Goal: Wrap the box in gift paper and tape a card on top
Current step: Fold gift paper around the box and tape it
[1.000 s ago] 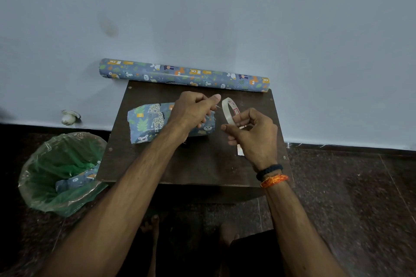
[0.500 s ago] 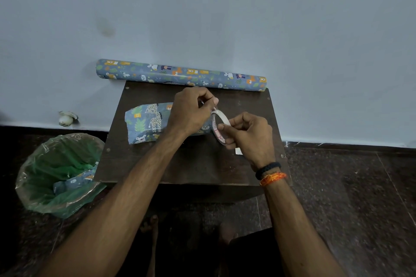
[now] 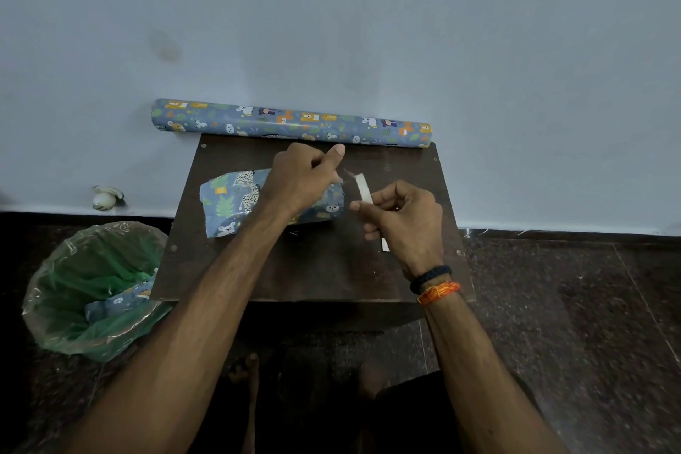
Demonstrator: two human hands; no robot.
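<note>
The box (image 3: 236,201), wrapped in blue animal-print paper, lies on the left half of the small dark table (image 3: 313,269). My left hand (image 3: 304,177) hovers over the box's right end, its fingers pinched on the loose end of a clear tape strip. My right hand (image 3: 403,219) holds the white tape roll (image 3: 363,188) edge-on just right of the box. A thin strip of tape stretches between the two hands. A small white piece (image 3: 385,244), perhaps the card, peeks out on the table under my right hand.
A roll of the same gift paper (image 3: 291,123) lies along the table's back edge against the wall. A bin with a green liner (image 3: 94,287), holding paper scraps, stands on the floor at the left. A small white object (image 3: 105,198) rests by the wall.
My hands came together half a second ago and have now drawn apart, pulling a short length of tape off the roll. The roll has turned edge-on.
</note>
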